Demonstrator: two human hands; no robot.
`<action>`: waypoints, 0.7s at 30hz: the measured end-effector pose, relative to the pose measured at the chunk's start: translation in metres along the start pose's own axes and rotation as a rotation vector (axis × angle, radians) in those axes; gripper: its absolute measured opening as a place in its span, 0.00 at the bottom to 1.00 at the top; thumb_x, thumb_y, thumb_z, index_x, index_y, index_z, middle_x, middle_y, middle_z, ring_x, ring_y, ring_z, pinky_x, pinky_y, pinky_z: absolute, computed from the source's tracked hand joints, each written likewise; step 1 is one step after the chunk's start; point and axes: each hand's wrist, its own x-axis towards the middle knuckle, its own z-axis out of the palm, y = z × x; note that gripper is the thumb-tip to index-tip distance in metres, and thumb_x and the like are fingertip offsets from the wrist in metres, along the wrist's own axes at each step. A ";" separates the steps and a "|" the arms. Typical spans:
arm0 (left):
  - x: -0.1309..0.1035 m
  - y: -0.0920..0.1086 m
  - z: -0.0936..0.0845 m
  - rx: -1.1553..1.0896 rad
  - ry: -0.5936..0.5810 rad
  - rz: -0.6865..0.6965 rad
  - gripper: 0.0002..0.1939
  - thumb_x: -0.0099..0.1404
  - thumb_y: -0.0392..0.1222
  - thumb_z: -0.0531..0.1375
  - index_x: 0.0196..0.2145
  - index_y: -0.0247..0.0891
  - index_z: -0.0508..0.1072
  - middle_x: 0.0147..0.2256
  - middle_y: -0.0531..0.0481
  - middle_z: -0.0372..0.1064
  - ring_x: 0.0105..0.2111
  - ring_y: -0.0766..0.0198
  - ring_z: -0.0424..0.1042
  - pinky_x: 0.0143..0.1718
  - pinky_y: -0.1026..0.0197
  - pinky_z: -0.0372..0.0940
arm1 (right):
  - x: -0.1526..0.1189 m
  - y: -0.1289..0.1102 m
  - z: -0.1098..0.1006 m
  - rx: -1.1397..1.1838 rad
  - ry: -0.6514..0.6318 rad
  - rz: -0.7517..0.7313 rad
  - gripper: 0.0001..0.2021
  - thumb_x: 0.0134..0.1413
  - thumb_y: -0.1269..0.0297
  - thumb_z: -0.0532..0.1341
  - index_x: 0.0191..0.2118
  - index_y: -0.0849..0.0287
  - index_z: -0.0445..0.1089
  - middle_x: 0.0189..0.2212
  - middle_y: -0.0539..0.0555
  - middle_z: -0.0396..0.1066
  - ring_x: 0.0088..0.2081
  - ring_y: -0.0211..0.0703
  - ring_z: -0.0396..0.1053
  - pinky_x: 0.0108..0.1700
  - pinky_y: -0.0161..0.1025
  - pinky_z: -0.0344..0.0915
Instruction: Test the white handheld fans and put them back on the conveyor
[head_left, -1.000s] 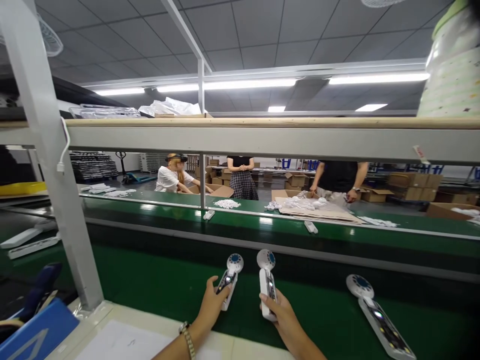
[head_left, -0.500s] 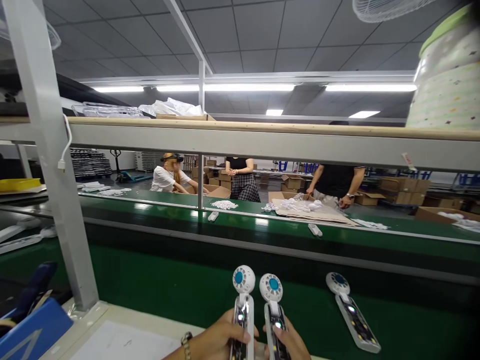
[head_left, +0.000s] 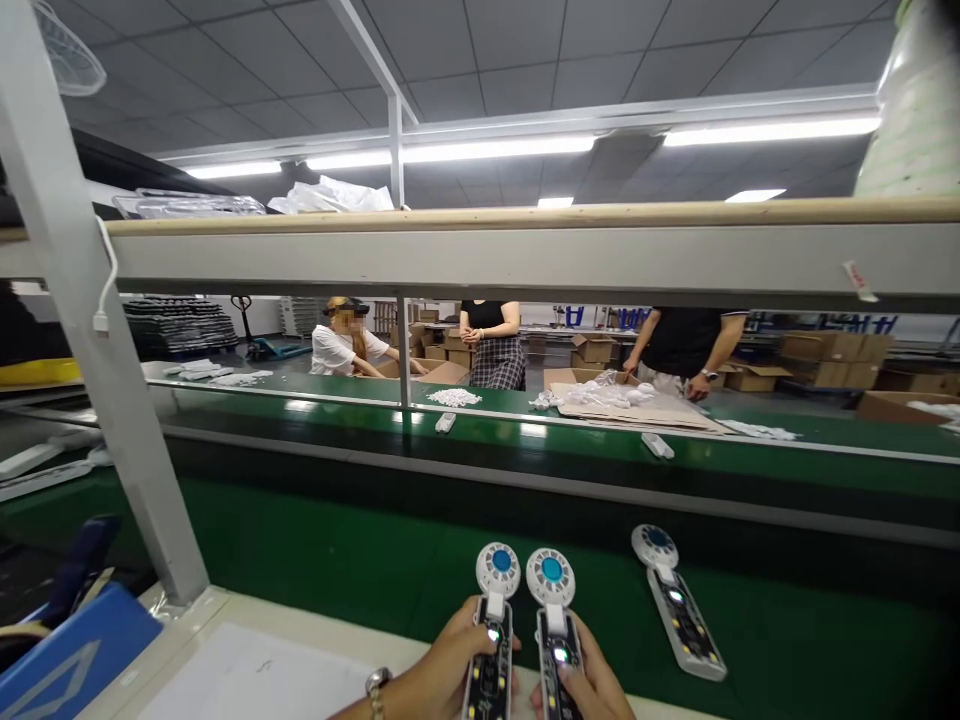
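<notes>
Conveyor belt (head_left: 315, 560) carries a third handheld device (head_left: 677, 603) rightward, nearby. Left hand (head_left: 442, 680) grips one round-headed device (head_left: 491, 640); right hand (head_left: 592, 685) grips its twin (head_left: 556, 640).

Even, bright light from my ceiling tube lamps (head_left: 465, 152); glare streaks on the far green belt (head_left: 525, 425). Wide-angle bending at the edges, upright post (head_left: 90, 330) leaning. Top right corner blurred. Shadows soft.

belt (head_left: 315, 540): open left | third device (head_left: 679, 615): blocks right | post (head_left: 97, 340): far left
</notes>
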 end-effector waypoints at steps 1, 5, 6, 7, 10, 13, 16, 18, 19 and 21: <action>0.000 0.000 -0.001 0.012 -0.012 0.012 0.21 0.47 0.33 0.55 0.40 0.38 0.57 0.38 0.47 0.68 0.28 0.59 0.73 0.29 0.56 0.66 | -0.001 -0.001 -0.001 -0.007 -0.011 0.004 0.56 0.34 0.43 0.65 0.62 0.67 0.34 0.19 0.53 0.74 0.23 0.50 0.70 0.29 0.43 0.64; 0.000 -0.003 -0.003 0.081 -0.086 0.074 0.21 0.48 0.31 0.57 0.41 0.39 0.58 0.41 0.46 0.65 0.32 0.59 0.73 0.35 0.52 0.67 | -0.002 -0.005 -0.002 -0.069 -0.054 0.010 0.50 0.40 0.45 0.63 0.62 0.65 0.39 0.25 0.54 0.74 0.28 0.50 0.72 0.34 0.43 0.66; 0.000 -0.004 -0.004 0.091 -0.103 0.089 0.21 0.49 0.31 0.58 0.42 0.39 0.58 0.41 0.46 0.65 0.33 0.59 0.73 0.36 0.51 0.67 | -0.002 -0.006 -0.004 -0.091 -0.058 -0.002 0.48 0.41 0.45 0.62 0.62 0.63 0.41 0.28 0.54 0.74 0.29 0.49 0.72 0.35 0.44 0.66; 0.001 -0.005 -0.005 0.100 -0.116 0.103 0.21 0.50 0.32 0.58 0.42 0.39 0.58 0.41 0.47 0.64 0.33 0.59 0.73 0.37 0.51 0.67 | -0.002 -0.006 -0.005 -0.112 -0.061 -0.011 0.46 0.42 0.46 0.62 0.62 0.61 0.42 0.33 0.56 0.74 0.30 0.49 0.72 0.36 0.44 0.67; 0.003 -0.005 -0.007 0.146 -0.131 0.117 0.21 0.51 0.34 0.60 0.42 0.39 0.59 0.41 0.47 0.64 0.33 0.59 0.73 0.38 0.51 0.67 | -0.002 -0.008 -0.009 -0.203 -0.072 -0.052 0.39 0.45 0.50 0.61 0.60 0.57 0.47 0.49 0.59 0.68 0.41 0.50 0.71 0.45 0.46 0.65; 0.004 -0.003 -0.008 0.197 -0.122 0.106 0.20 0.52 0.36 0.61 0.43 0.39 0.60 0.41 0.46 0.65 0.34 0.60 0.72 0.40 0.51 0.66 | -0.003 -0.008 -0.010 -0.266 -0.113 -0.157 0.33 0.48 0.51 0.59 0.58 0.57 0.51 0.56 0.59 0.61 0.55 0.50 0.60 0.57 0.44 0.56; 0.004 -0.002 -0.008 0.216 -0.126 0.104 0.20 0.53 0.37 0.62 0.43 0.38 0.61 0.41 0.45 0.66 0.35 0.59 0.73 0.43 0.49 0.65 | -0.002 -0.004 -0.008 -0.219 -0.107 -0.173 0.33 0.49 0.49 0.58 0.58 0.57 0.51 0.57 0.59 0.60 0.58 0.50 0.56 0.58 0.46 0.54; 0.003 0.000 -0.008 0.221 -0.134 0.107 0.21 0.53 0.38 0.63 0.43 0.38 0.61 0.42 0.45 0.66 0.35 0.58 0.73 0.44 0.49 0.64 | -0.002 -0.002 -0.007 -0.202 -0.079 -0.164 0.34 0.48 0.48 0.58 0.58 0.58 0.51 0.57 0.60 0.60 0.58 0.50 0.57 0.58 0.47 0.55; 0.003 0.000 -0.007 0.222 -0.139 0.109 0.21 0.53 0.38 0.63 0.44 0.38 0.61 0.42 0.45 0.66 0.36 0.58 0.73 0.45 0.49 0.64 | -0.002 -0.001 -0.006 -0.209 -0.078 -0.170 0.34 0.48 0.48 0.58 0.58 0.58 0.51 0.56 0.61 0.61 0.58 0.51 0.58 0.58 0.47 0.54; 0.002 0.002 -0.006 0.225 -0.150 0.112 0.22 0.53 0.39 0.63 0.44 0.38 0.61 0.42 0.45 0.66 0.36 0.58 0.72 0.46 0.49 0.63 | -0.003 -0.002 -0.006 -0.233 -0.080 -0.186 0.34 0.48 0.48 0.58 0.58 0.57 0.52 0.56 0.60 0.61 0.57 0.50 0.58 0.58 0.47 0.54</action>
